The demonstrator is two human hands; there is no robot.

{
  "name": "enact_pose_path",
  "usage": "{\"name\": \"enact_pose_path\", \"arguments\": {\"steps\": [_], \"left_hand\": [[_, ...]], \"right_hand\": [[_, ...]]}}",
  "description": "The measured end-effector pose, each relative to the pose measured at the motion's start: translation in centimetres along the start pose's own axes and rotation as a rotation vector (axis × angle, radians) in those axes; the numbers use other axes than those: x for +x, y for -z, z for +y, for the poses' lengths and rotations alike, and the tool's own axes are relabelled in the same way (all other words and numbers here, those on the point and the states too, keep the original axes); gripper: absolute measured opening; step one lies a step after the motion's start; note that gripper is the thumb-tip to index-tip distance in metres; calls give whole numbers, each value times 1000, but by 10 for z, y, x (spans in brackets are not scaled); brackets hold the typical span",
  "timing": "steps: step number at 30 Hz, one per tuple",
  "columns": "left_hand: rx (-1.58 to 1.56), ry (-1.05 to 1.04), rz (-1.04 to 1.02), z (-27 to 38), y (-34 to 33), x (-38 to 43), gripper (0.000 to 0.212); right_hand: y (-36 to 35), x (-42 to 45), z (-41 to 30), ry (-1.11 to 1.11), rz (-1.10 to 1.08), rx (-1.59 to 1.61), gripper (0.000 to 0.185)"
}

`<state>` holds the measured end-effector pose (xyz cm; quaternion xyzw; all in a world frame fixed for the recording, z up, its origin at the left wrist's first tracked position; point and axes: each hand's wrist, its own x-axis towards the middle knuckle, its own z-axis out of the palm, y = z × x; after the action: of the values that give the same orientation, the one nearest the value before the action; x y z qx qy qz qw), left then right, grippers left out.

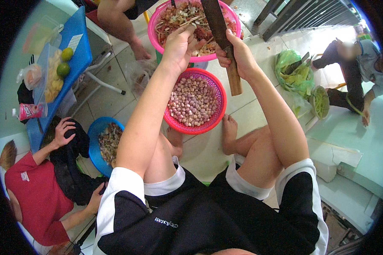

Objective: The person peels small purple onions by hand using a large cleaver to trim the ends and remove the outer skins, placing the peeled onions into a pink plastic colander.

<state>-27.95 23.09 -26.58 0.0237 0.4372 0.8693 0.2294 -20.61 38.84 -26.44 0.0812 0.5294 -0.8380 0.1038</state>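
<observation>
My right hand (241, 54) grips the wooden handle of a large knife (215, 19), its broad dark blade pointing up and away from me. The fingertips of my left hand (178, 44) are pinched together on a small pale piece (194, 25), too small to tell exactly. Both hands are above the near rim of a pink plastic basket (153, 36) heaped with peels and dry stems. Closer to me, between my feet, stands a red plastic colander (221, 119) with a layer of shallots (193, 100) in it.
Left, a person in red sits near a blue basin (95, 153) of scraps. A blue folding table (79, 41) carries limes (63, 69) and bags. Another person's bare leg (118, 24) is beyond. Right, a seated person (370, 63) is near a green bag of vegetables (295, 73).
</observation>
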Motion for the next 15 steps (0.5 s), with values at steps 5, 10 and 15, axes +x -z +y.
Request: {"name": "enact_pose_path", "arguments": {"steps": [5,10,15], "left_hand": [[158,50,-13,1,13,3,17],[162,15,-27,-2,7,0,17],[116,3,-83,-4,9,1,18]], "right_hand": [[-3,-3,-2,36,15,-15,42],[-7,-11,-6,90,-49,-59,41],[-13,-15,-7,177,-91,-150,36]]}}
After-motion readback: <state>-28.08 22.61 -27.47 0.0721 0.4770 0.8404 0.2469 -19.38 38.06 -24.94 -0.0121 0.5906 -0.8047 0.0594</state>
